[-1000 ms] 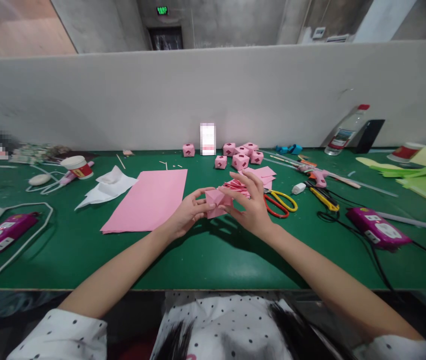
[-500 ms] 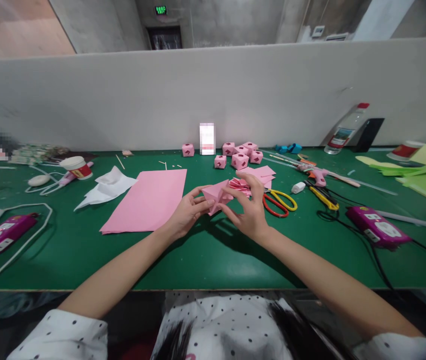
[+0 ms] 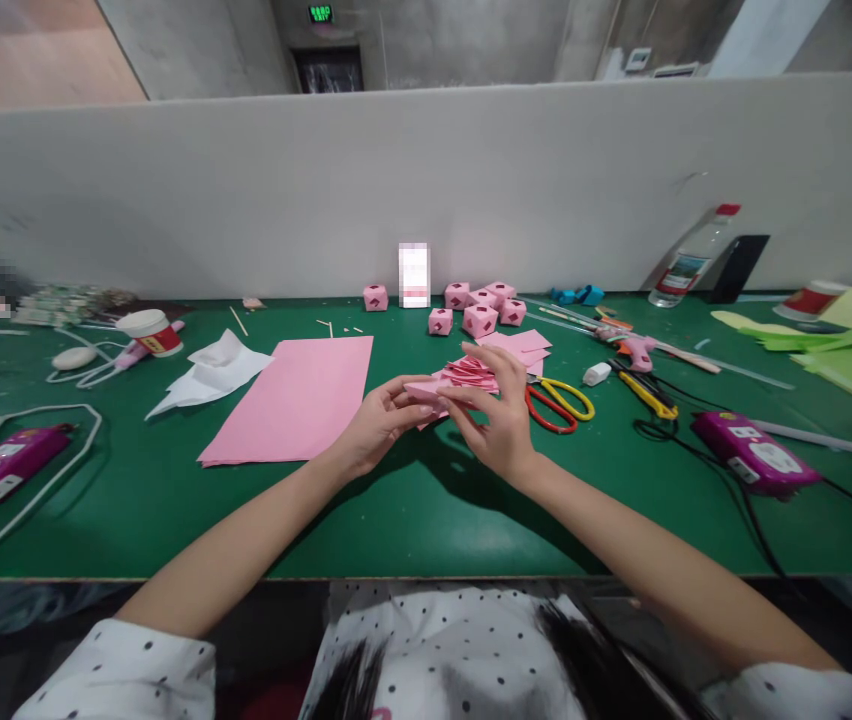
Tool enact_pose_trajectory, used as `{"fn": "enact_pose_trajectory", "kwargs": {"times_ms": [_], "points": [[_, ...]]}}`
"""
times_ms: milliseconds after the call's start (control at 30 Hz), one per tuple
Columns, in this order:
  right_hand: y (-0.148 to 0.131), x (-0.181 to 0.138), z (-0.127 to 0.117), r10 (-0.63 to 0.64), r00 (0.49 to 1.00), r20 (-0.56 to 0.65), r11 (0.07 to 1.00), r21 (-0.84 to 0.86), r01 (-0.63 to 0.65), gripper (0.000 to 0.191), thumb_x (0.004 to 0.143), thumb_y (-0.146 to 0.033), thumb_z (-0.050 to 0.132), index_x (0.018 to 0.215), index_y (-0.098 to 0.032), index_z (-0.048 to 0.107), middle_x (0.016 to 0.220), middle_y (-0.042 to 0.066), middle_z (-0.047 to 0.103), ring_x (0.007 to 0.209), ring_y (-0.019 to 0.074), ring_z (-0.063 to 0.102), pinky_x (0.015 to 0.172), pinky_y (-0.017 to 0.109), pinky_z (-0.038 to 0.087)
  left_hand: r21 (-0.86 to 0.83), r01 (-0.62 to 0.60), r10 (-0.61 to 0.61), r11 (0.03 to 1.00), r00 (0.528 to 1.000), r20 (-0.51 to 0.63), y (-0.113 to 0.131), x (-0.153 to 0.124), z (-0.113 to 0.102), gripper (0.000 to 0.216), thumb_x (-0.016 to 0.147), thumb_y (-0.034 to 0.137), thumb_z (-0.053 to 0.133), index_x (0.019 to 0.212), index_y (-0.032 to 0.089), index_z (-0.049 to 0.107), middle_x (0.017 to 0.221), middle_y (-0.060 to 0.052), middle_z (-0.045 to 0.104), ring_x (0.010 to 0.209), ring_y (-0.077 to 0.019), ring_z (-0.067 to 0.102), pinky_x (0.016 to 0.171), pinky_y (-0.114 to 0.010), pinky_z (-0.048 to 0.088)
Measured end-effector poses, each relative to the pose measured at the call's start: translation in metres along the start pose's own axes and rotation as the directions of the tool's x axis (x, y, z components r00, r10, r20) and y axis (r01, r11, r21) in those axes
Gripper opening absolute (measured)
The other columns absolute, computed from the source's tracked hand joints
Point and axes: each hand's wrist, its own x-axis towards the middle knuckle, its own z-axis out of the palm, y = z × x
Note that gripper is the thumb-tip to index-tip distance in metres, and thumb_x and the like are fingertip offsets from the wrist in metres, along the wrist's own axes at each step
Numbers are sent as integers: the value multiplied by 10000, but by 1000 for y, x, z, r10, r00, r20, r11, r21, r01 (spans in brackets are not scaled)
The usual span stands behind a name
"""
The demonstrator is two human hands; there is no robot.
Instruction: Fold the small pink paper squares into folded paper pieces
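Note:
A small folded piece of pink paper [image 3: 426, 389] is held between my two hands above the green table. My left hand [image 3: 377, 425] pinches its left side between thumb and fingers. On its right side, the thumb and fingertips of my right hand [image 3: 497, 415] close on the paper. Right behind it lies a pile of folded pink strips [image 3: 471, 373], partly covered by my right fingers. Flat pink paper pieces [image 3: 527, 345] lie beyond that pile. A stack of pink sheets [image 3: 295, 400] rests left of my hands. Scissors [image 3: 561, 400] with red and yellow handles lie to the right.
Several pink paper cubes [image 3: 480, 320] stand at the back near a propped phone [image 3: 415, 273]. Crumpled white tissue [image 3: 216, 365] and a paper cup [image 3: 150, 332] are left. Rightward lie a pink glue gun [image 3: 636, 350], yellow cutter [image 3: 649, 394], purple power strip [image 3: 754, 453] and bottle [image 3: 692, 260].
The folded pink paper has turned from showing a broad triangular face to a flatter, narrower shape. My right fingers have shifted slightly left; my left hand stays nearly in place.

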Motion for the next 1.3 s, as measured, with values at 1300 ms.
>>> {"fn": "enact_pose_trajectory", "kwargs": {"times_ms": [1300], "points": [[15,0,-3,391,837,382,651,528,-545,378,858,-361,652,1216,-239,635,921,35,675,726,140,584,675,295,513,255,-106,114,961,993,-17,0,-5,1,683,694,348,819,1278,197,500,900,-59,714,774,-188,675,728,-298,524]]}}
